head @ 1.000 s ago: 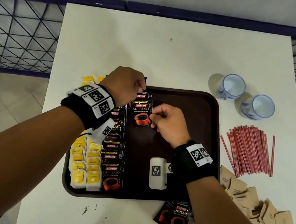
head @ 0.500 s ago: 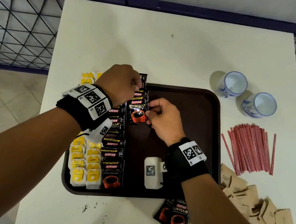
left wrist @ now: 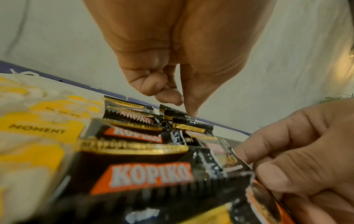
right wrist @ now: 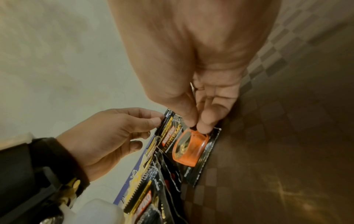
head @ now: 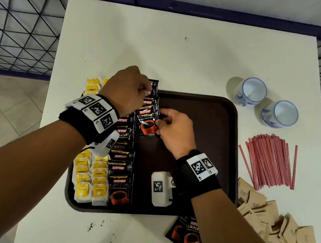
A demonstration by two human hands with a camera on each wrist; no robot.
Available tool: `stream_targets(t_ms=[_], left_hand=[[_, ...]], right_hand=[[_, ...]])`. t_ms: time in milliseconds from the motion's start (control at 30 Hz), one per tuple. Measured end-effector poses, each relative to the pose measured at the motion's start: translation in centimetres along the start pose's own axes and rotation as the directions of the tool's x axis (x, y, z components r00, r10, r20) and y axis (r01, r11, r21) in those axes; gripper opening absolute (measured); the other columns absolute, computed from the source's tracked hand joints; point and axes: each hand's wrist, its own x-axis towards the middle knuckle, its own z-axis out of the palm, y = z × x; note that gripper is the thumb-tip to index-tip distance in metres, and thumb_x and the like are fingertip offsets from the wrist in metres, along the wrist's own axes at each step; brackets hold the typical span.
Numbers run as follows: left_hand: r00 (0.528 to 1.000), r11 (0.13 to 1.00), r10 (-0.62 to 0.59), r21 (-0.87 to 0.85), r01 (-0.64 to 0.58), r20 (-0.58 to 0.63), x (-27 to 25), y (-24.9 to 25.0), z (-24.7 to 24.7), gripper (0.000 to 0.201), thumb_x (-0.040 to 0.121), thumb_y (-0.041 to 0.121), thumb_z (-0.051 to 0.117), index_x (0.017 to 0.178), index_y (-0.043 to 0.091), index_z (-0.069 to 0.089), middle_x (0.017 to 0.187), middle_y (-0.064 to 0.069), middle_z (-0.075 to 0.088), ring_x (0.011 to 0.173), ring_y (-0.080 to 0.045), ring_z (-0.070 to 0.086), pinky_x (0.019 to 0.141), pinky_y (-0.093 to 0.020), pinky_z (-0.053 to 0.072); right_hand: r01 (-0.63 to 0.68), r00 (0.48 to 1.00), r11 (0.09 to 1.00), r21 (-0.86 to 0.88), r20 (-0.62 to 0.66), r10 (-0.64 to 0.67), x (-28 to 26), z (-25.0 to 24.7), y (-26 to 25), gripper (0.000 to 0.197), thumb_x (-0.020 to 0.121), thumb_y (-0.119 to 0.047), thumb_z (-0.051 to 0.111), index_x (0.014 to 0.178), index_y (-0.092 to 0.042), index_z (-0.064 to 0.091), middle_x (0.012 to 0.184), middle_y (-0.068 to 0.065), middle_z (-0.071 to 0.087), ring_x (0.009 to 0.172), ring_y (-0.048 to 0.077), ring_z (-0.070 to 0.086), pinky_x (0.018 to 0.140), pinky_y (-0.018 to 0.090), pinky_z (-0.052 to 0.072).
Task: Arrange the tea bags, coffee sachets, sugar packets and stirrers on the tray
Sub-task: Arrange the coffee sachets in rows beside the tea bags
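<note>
A brown tray [head: 218, 112] holds two columns of yellow tea bags [head: 90, 179] at its left and an overlapping column of black coffee sachets [head: 118, 187] beside them. A second sachet column starts at the far edge. My right hand [head: 158, 121] pinches the right edge of its front sachet [head: 147, 121], with thumb and fingers on the foil [right wrist: 191, 148]. My left hand [head: 149, 93] pinches the serrated top edge of the sachets [left wrist: 178, 112] at the tray's far rim. Red stirrers [head: 268, 160] and brown sugar packets [head: 274, 224] lie on the table to the right.
Two blue-and-white cups [head: 251, 92] stand beyond the tray's right corner. Loose coffee sachets [head: 187, 233] lie at the table's front edge under my right forearm. The tray's right half is bare. Black mesh fencing flanks the white table [head: 144, 48].
Both hands have stayed on the second-column sachets. My right hand has slid a little up the front sachet's right edge, and the sachet has shifted slightly toward the first column.
</note>
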Motion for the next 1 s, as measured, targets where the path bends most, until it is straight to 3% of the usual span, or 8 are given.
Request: stream_targets(t_ms=[200,400,567,700,800,900,1000], left_hand=[[0.993,1.0,0.017,-0.024,-0.02,-0.119,-0.1,-1.1,-0.1,0.019,0.087,0.012,0.063,0.105,0.016,0.069,0.105,-0.006,0.054,0.083,-0.019,0.056,0.076,-0.028,0.042],[0.995,0.999,0.019,0.046,-0.015,-0.1,-0.4,-1.2,-0.1,0.03,0.089,0.013,0.06,0.118,0.014,0.066,0.119,-0.006,0.057,0.111,-0.029,0.052,0.089,-0.039,0.046],[0.997,0.994,0.017,0.113,-0.009,-0.071,-0.4,-1.2,0.1,0.034,0.09,0.013,0.058,0.123,0.014,0.064,0.125,-0.006,0.057,0.115,-0.033,0.048,0.092,-0.047,0.044],[0.998,0.992,0.003,0.129,0.006,-0.068,-0.4,-1.2,0.2,0.034,0.089,0.015,0.058,0.123,0.013,0.064,0.125,-0.006,0.057,0.115,-0.033,0.048,0.094,-0.049,0.043],[0.996,0.994,-0.003,0.109,0.013,-0.09,-0.5,-1.4,-0.1,0.035,0.088,0.016,0.06,0.124,0.013,0.063,0.124,-0.006,0.057,0.115,-0.033,0.048,0.095,-0.049,0.043],[0.983,0.999,0.029,0.044,-0.021,-0.179,-1.3,-1.6,-1.1,0.034,0.086,0.016,0.061,0.12,0.014,0.065,0.118,-0.009,0.059,0.11,-0.034,0.053,0.093,-0.048,0.045],[0.97,0.997,0.056,-0.033,-0.065,-0.237,-4.0,-0.6,-1.7,0.027,0.085,0.016,0.062,0.111,0.014,0.067,0.109,-0.007,0.062,0.099,-0.025,0.06,0.088,-0.034,0.046]], right_hand=[[-0.029,1.0,0.999,0.03,-0.007,0.03,-0.5,0.4,-0.1,0.032,0.093,-0.01,0.063,0.125,-0.013,0.067,0.08,0.003,0.071,0.072,0.023,0.073,0.076,0.046,0.061],[-0.034,0.999,0.998,0.044,-0.011,0.035,-0.9,0.7,-0.1,0.032,0.094,-0.009,0.061,0.125,-0.013,0.067,0.079,0.005,0.072,0.067,0.022,0.073,0.076,0.045,0.062],[-0.035,0.999,0.998,0.054,0.002,0.035,-1.0,0.7,-0.2,0.032,0.095,-0.008,0.06,0.126,-0.011,0.066,0.078,0.006,0.072,0.064,0.022,0.073,0.075,0.044,0.062],[-0.029,1.0,0.998,0.051,-0.002,0.029,-0.9,0.8,0.0,0.036,0.094,-0.009,0.06,0.13,-0.01,0.064,0.079,0.006,0.073,0.068,0.021,0.073,0.079,0.042,0.062],[-0.022,1.0,0.999,0.028,-0.015,0.023,-0.7,0.4,0.1,0.041,0.093,-0.014,0.062,0.133,-0.01,0.061,0.087,0.005,0.073,0.081,0.024,0.074,0.085,0.042,0.061],[-0.02,0.997,0.998,0.057,-0.074,0.024,-0.8,-1.0,0.3,0.037,0.088,-0.021,0.064,0.125,-0.017,0.066,0.086,-0.006,0.068,0.083,0.022,0.073,0.084,0.046,0.06],[-0.024,0.988,0.995,0.092,-0.153,0.038,-3.1,-4.0,1.2,0.021,0.085,-0.025,0.067,0.106,-0.029,0.07,0.081,-0.005,0.069,0.071,0.018,0.072,0.069,0.04,0.058]])
